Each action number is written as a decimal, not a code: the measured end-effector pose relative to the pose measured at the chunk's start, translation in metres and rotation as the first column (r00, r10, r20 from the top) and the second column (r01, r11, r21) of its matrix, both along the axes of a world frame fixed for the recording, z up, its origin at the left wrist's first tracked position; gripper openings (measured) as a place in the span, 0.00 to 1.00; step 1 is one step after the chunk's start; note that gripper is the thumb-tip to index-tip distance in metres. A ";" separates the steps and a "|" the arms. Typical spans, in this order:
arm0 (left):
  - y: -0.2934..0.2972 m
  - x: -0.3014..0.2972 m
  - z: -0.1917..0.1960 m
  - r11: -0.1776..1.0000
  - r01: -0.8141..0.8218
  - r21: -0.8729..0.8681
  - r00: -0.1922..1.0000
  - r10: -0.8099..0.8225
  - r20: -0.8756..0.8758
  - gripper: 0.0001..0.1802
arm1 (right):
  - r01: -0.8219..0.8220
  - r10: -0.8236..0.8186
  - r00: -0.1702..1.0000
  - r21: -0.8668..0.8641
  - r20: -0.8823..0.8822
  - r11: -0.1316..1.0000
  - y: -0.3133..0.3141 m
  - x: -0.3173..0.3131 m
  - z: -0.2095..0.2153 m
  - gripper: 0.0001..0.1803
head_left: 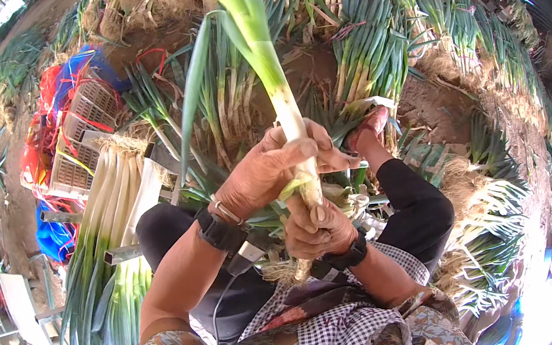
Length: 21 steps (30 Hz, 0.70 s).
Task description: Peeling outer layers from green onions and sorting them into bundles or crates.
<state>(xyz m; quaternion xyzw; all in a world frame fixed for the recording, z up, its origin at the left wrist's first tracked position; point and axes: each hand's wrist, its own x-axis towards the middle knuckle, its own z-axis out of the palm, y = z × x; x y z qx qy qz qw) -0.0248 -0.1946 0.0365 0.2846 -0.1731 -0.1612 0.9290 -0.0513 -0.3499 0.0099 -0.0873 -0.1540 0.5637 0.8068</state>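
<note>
One big green onion [288,111] stands upright before me, green leaves up and a root tuft [291,272] at its lower end. Around its white stem my left hand [255,175] is closed, the fingers wrapping behind. Lower down, near the roots, my right hand [319,230] grips the same stem. A loose flap of pale green skin [297,183] sticks out from the stem between the two hands. To my left, a neat bundle of peeled green onions [107,203] lies on a metal frame [122,254], roots pointing away.
A beige plastic crate [83,132] with red and blue ties stands at the far left. Rooted green onions [372,53] lie in heaps ahead, and another pile [473,222] is at my right. My knees flank the work, a checked cloth [348,335] on my lap.
</note>
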 end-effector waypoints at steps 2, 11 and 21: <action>0.001 -0.004 0.007 0.977 -0.055 0.204 0.996 0.039 0.081 0.16 | -0.027 0.027 1.000 -0.048 0.004 0.998 -0.005 -0.001 -0.009 0.17; 0.014 0.013 0.014 0.796 -0.515 0.317 0.856 0.493 0.155 0.35 | -0.037 0.037 0.999 0.021 0.000 0.999 -0.003 0.003 -0.020 0.19; -0.002 0.014 0.012 0.494 -0.734 0.466 0.606 0.786 0.122 0.19 | -0.086 0.092 0.995 -0.127 0.044 0.988 -0.007 0.005 -0.022 0.21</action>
